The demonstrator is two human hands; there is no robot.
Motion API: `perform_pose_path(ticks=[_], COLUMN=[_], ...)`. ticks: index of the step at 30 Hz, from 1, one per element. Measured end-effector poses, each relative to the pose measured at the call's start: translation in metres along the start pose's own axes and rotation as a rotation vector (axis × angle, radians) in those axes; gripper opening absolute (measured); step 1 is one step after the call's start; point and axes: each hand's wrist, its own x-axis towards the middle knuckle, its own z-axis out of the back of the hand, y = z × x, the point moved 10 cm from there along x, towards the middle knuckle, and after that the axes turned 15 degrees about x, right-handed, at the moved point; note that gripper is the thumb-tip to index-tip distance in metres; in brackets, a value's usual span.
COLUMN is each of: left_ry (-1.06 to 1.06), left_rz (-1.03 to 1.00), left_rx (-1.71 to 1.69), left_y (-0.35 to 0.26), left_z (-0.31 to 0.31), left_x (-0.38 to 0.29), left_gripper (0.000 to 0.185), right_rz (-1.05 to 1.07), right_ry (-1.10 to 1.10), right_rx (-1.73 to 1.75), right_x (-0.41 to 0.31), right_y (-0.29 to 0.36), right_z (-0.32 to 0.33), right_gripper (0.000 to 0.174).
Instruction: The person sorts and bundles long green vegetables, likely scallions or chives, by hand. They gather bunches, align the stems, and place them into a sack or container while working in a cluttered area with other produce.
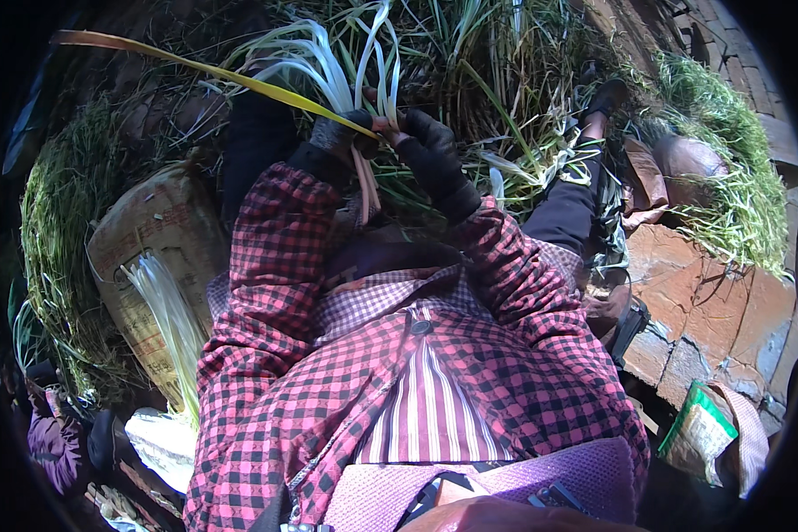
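My left hand (339,136), in a dark fingerless glove, is closed around a bunch of pale blanched stalks (329,73). Their white ends fan out above the fist, and pinkish ends (367,186) hang below it. A long yellow leaf strip (239,80) runs from the upper left to my fingers. My right hand (432,146), gloved the same way, meets the left at the bunch. Its fingertips pinch close to the strip's end and a few white stalks (389,73); exactly which they grip is partly hidden.
Loose green leaves (505,60) cover the ground ahead. On the left, pale stalks (173,326) lean on a stuffed sack (153,239). Bricks (711,299), a grass heap (718,113) and a green-edged bag (698,425) are at right. Another person's purple sleeve (56,439) shows lower left.
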Motion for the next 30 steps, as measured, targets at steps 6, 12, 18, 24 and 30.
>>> perform_pose_path(ticks=[6, 12, 18, 24, 30], left_ry=[-0.205, -0.174, -0.198, -0.276, -0.323], left_rz=[0.006, 0.001, -0.030, -0.236, -0.391], left_rx=[0.080, 0.098, 0.030, -0.051, -0.165], left_y=[-0.006, -0.005, -0.013, -0.050, -0.083], left_z=[0.001, 0.013, 0.045, 0.060, 0.084], left_x=[-0.009, -0.007, -0.004, -0.019, -0.028], left_gripper=[0.058, 0.059, 0.017, 0.038, 0.037], right_rz=[-0.079, -0.041, -0.352, -0.501, -0.354], right_ry=[0.027, 0.043, 0.095, 0.067, -0.363], right_rx=[-0.206, -0.349, -0.634, -0.816, -1.189], right_x=[0.000, -0.005, -0.037, -0.062, -0.063], right_y=[-0.014, -0.028, -0.064, -0.084, 0.001], right_z=[0.010, 0.014, 0.051, 0.139, 0.326], right_gripper=[0.014, 0.016, 0.026, 0.036, 0.026])
